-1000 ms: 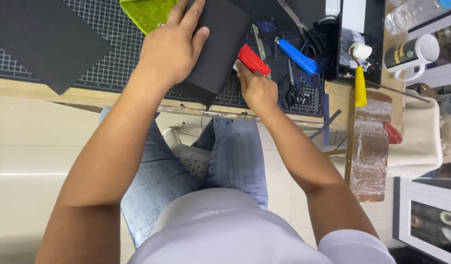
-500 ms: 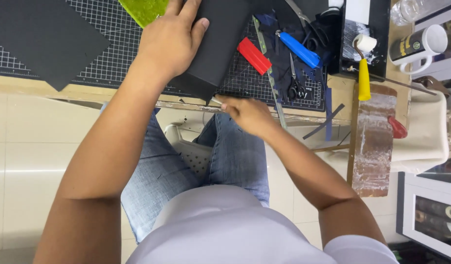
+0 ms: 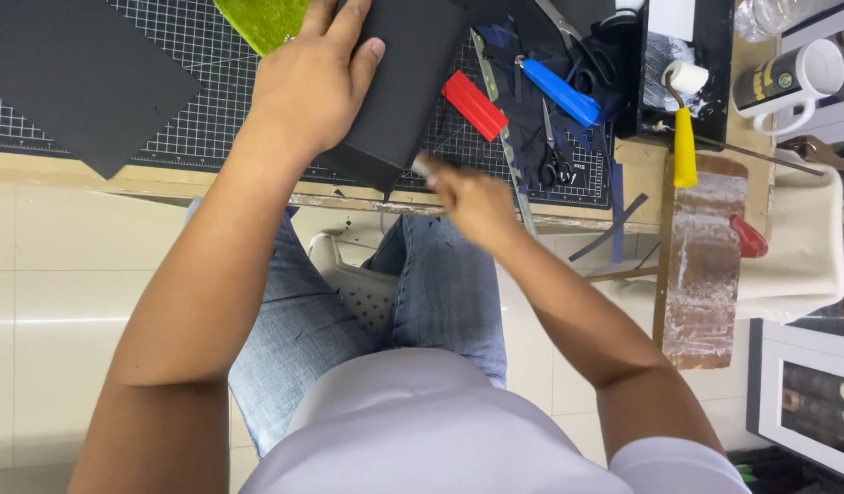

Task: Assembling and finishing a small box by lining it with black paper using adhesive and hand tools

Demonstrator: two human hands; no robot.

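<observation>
The left hand (image 3: 317, 87) lies flat with fingers spread on a black card-covered panel (image 3: 403, 82), pressing it down on the gridded cutting mat (image 3: 193, 119) at the near edge of the workbench (image 3: 166, 183). The right hand (image 3: 472, 197) is blurred just beside the panel's near right corner, fingers closed around what looks like a small pale-tipped tool (image 3: 422, 165); what kind of tool it is cannot be told. The step in hand appears to be working that corner or edge of the covering. The next move calls for steady downward pressure from the left hand while the tip meets the edge. A red utility knife (image 3: 474, 103) lies just right of the panel, a blue one (image 3: 559, 91) farther right.
</observation>
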